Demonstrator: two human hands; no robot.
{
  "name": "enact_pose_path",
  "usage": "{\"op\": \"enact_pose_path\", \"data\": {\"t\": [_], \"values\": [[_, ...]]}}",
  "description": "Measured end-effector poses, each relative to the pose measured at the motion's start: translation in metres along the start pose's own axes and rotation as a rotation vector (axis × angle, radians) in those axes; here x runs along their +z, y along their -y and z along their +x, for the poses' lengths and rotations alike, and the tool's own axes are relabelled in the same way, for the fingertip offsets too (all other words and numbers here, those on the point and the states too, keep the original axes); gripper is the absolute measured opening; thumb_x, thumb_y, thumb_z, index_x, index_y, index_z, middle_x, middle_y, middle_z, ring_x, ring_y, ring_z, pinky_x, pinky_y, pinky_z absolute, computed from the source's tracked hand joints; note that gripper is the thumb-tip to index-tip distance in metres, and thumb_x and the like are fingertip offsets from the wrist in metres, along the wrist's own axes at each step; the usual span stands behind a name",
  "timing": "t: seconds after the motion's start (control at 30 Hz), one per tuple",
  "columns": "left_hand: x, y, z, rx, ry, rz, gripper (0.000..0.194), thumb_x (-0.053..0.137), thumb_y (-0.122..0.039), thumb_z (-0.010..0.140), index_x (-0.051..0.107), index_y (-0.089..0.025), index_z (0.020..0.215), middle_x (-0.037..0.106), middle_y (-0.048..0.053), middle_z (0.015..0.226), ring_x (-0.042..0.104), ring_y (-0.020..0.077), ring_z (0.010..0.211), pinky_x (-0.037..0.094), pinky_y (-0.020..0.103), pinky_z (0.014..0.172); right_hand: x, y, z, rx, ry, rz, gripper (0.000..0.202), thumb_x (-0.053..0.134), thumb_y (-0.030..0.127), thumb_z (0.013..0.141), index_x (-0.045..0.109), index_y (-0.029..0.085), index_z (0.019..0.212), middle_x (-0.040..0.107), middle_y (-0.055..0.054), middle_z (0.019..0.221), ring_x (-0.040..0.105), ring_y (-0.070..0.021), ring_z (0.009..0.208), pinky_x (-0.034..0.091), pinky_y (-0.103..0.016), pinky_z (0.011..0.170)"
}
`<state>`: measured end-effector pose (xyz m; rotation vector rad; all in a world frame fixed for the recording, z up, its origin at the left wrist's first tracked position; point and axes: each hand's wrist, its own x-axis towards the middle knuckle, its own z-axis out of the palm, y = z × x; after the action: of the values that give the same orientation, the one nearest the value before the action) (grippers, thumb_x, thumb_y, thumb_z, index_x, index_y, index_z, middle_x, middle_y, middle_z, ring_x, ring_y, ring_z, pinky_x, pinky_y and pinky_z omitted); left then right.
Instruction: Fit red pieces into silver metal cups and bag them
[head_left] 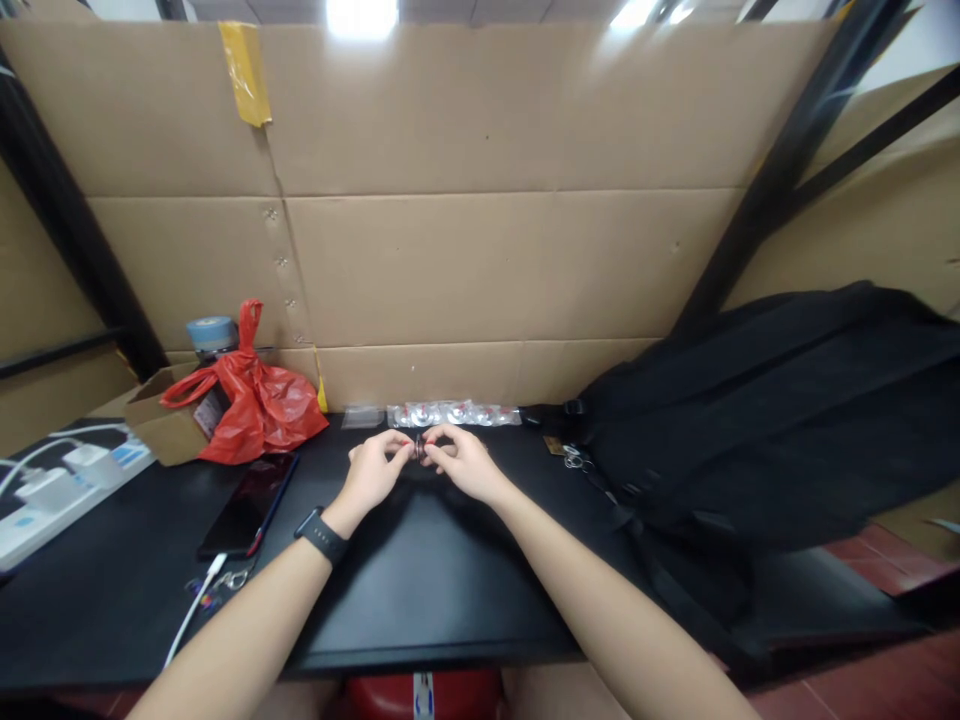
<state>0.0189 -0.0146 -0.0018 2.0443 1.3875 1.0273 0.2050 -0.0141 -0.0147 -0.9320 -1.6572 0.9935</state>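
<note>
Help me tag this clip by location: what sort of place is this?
Probably a makeshift personal workstation: a black desktop, a cardboard partition behind it, and a white power strip with chargers plugged in.

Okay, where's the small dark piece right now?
In the head view, the small dark piece is just left of centre, between the fingers of your left hand and right hand, nearer you than the clear packets.

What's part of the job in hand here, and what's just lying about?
In the job:
left hand and right hand
small object pinched between them, too small to identify
probably the clear packets of silvery discs behind

Apparently just lying about:
smartphone
white cable
red plastic bag
cardboard box
power strip
black backpack
</note>
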Motion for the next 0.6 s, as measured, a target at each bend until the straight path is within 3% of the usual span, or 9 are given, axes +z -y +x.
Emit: {"op": "enact_pose_path", "data": {"t": [0.17, 0.27, 0.43, 0.6], "values": [[0.0025, 0.0006, -0.0006, 0.027, 0.031, -0.056, 0.021, 0.058, -0.041, 0.089, 0.069, -0.024, 0.093, 0.076, 0.002, 0.097, 0.071, 0.0218, 0.096, 0.048, 0.035, 0.095, 0.0025, -0.0010, -0.0010, 0.078, -0.008, 0.111, 0.031, 0.066, 0.046, 0.082, 0.054, 0.018, 0.091, 0.064, -0.009, 0.113, 0.072, -0.0144, 0.070, 0.056, -0.024, 0.055], [0.0031, 0.0024, -0.0002, 0.030, 0.033, -0.071, 0.022, 0.057, -0.041, 0.089, 0.069, -0.024, 0.093, 0.076, 0.002, 0.097, 0.071, 0.0214, 0.095, 0.049, 0.034, 0.094, 0.0013, -0.0021, -0.0009, 0.121, 0.000, 0.211, 0.037, 0.071, 0.044, 0.080, 0.058, 0.021, 0.106, 0.066, -0.007, 0.111, 0.072, -0.0142, 0.068, 0.057, -0.024, 0.056], [0.0047, 0.0058, -0.0001, 0.009, 0.032, -0.068, 0.022, 0.056, -0.041, 0.089, 0.070, -0.024, 0.094, 0.076, 0.002, 0.094, 0.072, 0.0217, 0.092, 0.050, 0.033, 0.091, 0.0011, 0.0010, -0.0014, 0.191, 0.034, 0.255, 0.049, 0.074, 0.045, 0.079, 0.068, 0.017, 0.118, 0.073, -0.008, 0.094, 0.072, -0.0171, 0.073, 0.061, -0.030, 0.067], [-0.0001, 0.0051, 0.0026, 0.059, 0.032, 0.030, 0.028, 0.048, -0.044, 0.094, 0.068, -0.025, 0.100, 0.076, 0.002, 0.099, 0.070, 0.0212, 0.095, 0.049, 0.033, 0.091, 0.0016, 0.0013, -0.0019, 0.103, 0.038, 0.218, 0.057, 0.086, 0.036, 0.065, 0.069, 0.019, 0.117, 0.070, -0.008, 0.109, 0.069, -0.0152, 0.070, 0.060, -0.030, 0.062]]}}
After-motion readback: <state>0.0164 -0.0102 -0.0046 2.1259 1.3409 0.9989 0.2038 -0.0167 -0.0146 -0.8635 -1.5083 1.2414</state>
